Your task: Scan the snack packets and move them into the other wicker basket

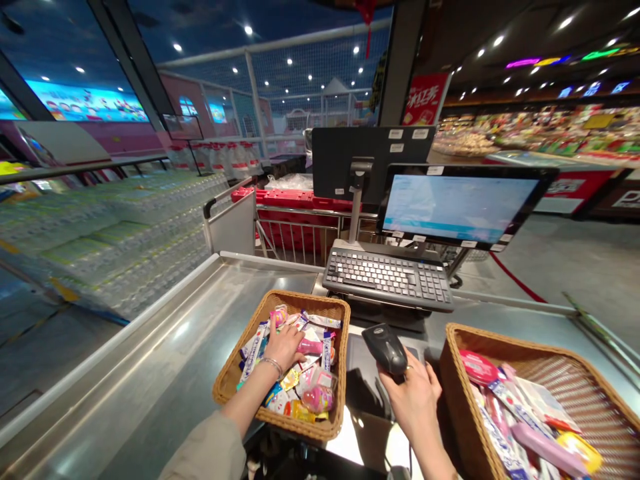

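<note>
My left hand (283,347) reaches down into a wicker basket (345,373) heaped with small packaged sweets. Its fingers are spread over the pile, close to a pink round-topped sweet (279,316) and a pink tube-like item (310,347). No item is visibly gripped there. In my right hand (413,393) is a black handheld barcode scanner (384,348), held between the two baskets with its head pointing up and left. To the right stands a second wicker basket (450,400) with more sweets, among them a pink oval pack (479,367) and a purple item (547,448).
A grey keyboard (390,275) and a lit monitor (455,205) stand behind the baskets, beside a second, dark-backed screen (367,160). The metal counter (165,360) stretches left, with a raised edge. A metal cart (295,230) and stacked bottles (130,240) are beyond it.
</note>
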Tool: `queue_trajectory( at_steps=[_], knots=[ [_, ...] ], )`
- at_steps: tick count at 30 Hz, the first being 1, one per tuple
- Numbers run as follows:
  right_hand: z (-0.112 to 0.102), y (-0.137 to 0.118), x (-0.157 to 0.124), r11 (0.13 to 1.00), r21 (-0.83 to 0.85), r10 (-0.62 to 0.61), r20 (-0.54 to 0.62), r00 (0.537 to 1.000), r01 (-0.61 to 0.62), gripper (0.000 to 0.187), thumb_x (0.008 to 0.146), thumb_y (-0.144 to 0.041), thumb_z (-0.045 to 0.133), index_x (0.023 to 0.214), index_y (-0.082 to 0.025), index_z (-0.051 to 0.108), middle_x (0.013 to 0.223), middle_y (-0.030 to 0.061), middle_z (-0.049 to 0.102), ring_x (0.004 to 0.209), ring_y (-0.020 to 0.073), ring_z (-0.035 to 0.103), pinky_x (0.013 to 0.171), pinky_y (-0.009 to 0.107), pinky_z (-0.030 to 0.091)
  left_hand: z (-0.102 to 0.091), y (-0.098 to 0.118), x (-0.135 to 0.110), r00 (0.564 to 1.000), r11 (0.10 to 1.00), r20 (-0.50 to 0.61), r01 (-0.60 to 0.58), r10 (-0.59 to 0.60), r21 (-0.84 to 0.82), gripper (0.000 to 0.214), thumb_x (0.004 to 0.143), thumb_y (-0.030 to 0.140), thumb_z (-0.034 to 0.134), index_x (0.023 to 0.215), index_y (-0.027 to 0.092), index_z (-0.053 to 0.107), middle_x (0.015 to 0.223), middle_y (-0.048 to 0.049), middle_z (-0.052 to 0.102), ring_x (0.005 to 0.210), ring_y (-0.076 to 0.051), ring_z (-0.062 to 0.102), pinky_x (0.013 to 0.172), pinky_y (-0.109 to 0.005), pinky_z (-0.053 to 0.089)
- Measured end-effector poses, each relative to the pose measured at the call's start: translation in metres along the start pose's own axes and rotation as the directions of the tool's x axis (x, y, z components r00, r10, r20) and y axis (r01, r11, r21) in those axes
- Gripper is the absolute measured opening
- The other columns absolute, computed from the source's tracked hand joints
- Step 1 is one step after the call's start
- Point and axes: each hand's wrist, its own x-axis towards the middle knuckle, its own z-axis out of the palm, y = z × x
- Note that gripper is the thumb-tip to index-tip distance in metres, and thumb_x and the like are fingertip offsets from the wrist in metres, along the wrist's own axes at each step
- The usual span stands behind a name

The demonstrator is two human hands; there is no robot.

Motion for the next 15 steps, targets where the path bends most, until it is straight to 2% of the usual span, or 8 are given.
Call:
queue_trajectory(
  at_steps=[5,9,15],
  knots=[
    [-0.002,0.001,0.0,1.0,0.0,0.007,-0.012,1.0,-0.007,0.032,0.073,-0.047,0.059,0.088,-0.022,0.072,0.113,0.0106,0.071,0.116,0.0309,0.059,0.11,0.054,0.022,-0.004,-0.003,-0.008,0.999,0.993,0.046,0.011,-0.005,-0.121,0.042,0.078,0.055,0.067,0.11,0.029,0.067,0.106,-0.0056,0.069,0.111,-0.029,0.058,0.113,-0.066,-0.003],
    [-0.002,0.002,-0.002,1.0,-0.002,0.005,-0.01,1.0,-0.005,0.032,0.072,-0.047,0.059,0.088,-0.022,0.072,0.112,0.0103,0.071,0.116,0.0307,0.059,0.11,0.054,0.021,-0.007,-0.011,-0.007,0.992,0.986,0.126,0.034,-0.013,-0.161,0.033,0.076,0.046,0.071,0.107,0.033,0.069,0.107,-0.0034,0.068,0.113,-0.029,0.057,0.112,-0.067,0.0],
    [-0.003,0.002,-0.004,1.0,0.026,0.013,0.006,1.0,-0.013,0.034,0.072,-0.048,0.06,0.089,-0.022,0.072,0.114,0.0101,0.071,0.117,0.031,0.058,0.11,0.055,0.02,-0.003,-0.014,0.001,0.989,0.991,0.142,-0.008,0.027,-0.136,0.028,0.073,0.036,0.074,0.099,0.027,0.068,0.096,-0.0028,0.071,0.106,-0.028,0.061,0.112,-0.068,-0.004]
  ],
)
